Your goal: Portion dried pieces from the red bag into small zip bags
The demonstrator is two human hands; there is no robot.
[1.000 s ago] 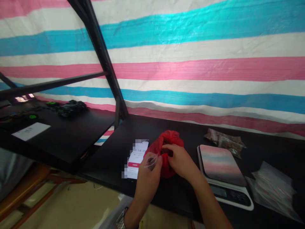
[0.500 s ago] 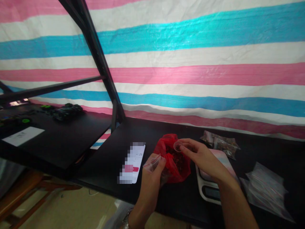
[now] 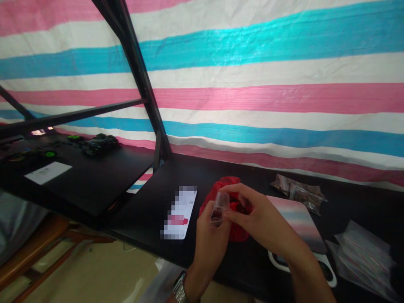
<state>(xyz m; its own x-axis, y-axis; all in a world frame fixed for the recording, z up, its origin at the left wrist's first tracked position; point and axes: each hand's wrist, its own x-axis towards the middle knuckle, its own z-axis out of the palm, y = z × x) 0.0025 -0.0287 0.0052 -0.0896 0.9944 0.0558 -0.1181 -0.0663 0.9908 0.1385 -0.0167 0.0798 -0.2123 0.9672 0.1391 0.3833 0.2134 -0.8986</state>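
Observation:
A small clear plastic cup [image 3: 222, 201] is pinched in my right hand [image 3: 257, 214] and tipped mouth down, with dark bits near its lower end. Directly under it, my left hand [image 3: 211, 235] grips a small clear zip bag, now mostly hidden by the fingers and the cup. Behind and below both hands lies a red plastic bag [image 3: 239, 235]; dark brown crumbly material shows in its opening. A digital scale [image 3: 292, 216] with a pastel top sits beside my right forearm, which partly covers its front.
A phone [image 3: 182, 212] lies left of the red bag. Filled zip bags [image 3: 308, 196] lie behind the scale, and a stack of flat clear bags [image 3: 364, 259] is at the right. A black metal post [image 3: 148, 101] rises at the back left before a striped sheet [image 3: 268, 97].
My right hand has moved left from above the red bag to my left hand, tipping the cup over the zip bag. The view has shifted slightly.

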